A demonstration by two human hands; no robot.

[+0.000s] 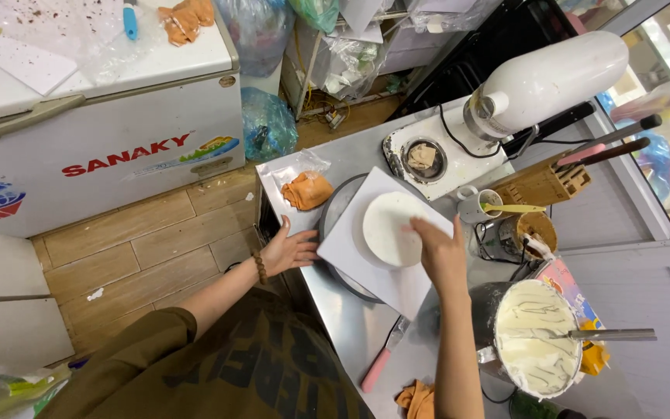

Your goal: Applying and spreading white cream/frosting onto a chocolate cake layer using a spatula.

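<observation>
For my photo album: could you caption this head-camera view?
Right hand rests on a round white cake on a white board; left hand steadies the board's edge.

White stand mixer (544,81), chest freezer (102,132), wooden knife block (540,185), steel bowl (537,337) (cream inside), pink-handled knife (381,357)

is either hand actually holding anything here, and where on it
Nothing is gripped. The right hand lies flat on the edge of the round white cake layer; the left hand rests at the edge of the white square board.
</observation>
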